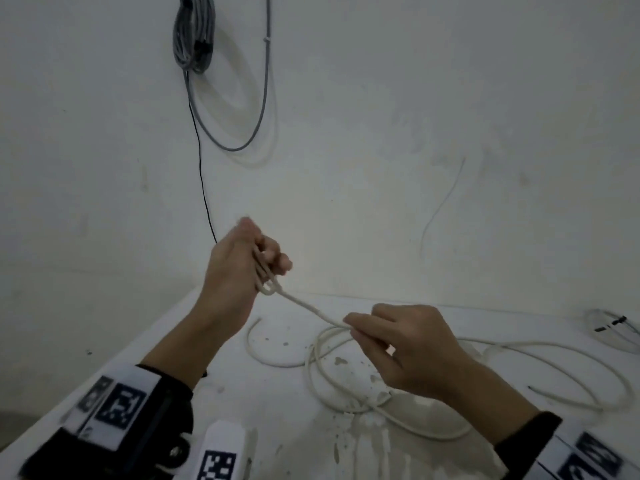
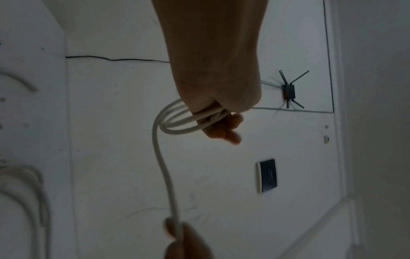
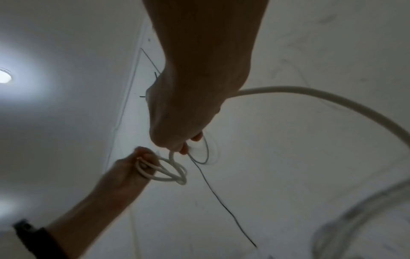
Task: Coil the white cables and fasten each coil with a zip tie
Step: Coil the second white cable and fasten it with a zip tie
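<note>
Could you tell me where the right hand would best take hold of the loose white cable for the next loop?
Probably on the straight stretch of the white cable, close to the left hand and its small coil, coming from above. That span hangs taut and clear of the table, unlike the tangled slack below.

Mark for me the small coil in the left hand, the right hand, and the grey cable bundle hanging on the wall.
small coil (image 2: pixel 177 121): left wrist view, on the loops sticking out of the fist.
right hand (image 1: pixel 405 344): head view, back of the hand.
grey cable bundle (image 1: pixel 194 32): head view, middle of the hanging loops.
</note>
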Available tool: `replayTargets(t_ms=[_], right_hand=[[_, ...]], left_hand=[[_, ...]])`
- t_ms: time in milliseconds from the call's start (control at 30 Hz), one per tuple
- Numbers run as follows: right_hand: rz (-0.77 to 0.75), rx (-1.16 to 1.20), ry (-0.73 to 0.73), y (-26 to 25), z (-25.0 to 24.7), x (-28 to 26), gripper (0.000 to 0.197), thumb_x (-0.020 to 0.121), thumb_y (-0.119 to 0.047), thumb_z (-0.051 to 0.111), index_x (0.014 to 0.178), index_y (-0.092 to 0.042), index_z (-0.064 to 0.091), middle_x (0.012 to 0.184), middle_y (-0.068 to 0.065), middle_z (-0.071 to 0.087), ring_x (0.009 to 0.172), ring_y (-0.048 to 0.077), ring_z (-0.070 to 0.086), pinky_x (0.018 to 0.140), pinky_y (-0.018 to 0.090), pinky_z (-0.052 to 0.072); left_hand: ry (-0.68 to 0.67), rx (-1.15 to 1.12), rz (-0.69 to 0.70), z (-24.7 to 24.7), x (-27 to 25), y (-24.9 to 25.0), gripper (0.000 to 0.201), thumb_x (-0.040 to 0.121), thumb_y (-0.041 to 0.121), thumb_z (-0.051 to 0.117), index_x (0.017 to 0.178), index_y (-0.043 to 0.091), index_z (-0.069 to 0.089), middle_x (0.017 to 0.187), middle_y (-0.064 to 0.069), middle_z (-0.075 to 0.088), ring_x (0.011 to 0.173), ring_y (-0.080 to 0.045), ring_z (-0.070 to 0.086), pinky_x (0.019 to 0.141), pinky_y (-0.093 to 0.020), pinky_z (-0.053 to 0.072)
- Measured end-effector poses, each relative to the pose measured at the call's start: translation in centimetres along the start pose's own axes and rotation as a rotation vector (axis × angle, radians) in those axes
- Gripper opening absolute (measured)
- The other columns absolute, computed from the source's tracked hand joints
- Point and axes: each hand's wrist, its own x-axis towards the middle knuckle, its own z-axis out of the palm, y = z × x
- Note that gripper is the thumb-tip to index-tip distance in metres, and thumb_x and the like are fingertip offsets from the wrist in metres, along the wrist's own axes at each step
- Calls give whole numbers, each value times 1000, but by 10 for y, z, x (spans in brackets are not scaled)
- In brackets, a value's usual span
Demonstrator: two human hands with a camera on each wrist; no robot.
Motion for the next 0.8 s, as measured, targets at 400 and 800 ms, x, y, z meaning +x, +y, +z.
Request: replayTargets(t_ms=[400,800], right_hand=[[21,-2,131,9,-25,47,55,65,-64,58,77,-11,61,53,-5,58,42,11,51,43,20,42],[642,1030,-184,-6,-15,42,48,83,-53,39,102,-14,59,86,-1,70,64,14,53,57,23,46]], left_hand=[[-595,221,-483,11,-28,-15,50,91,54,36,62,15,45,45,10,25,38,-5,16,41,-18,13],[-659,-891,-648,3,-24,-9,26,98,25,34,75,15,34,44,8,17,36,-6,13,41,-21,13]])
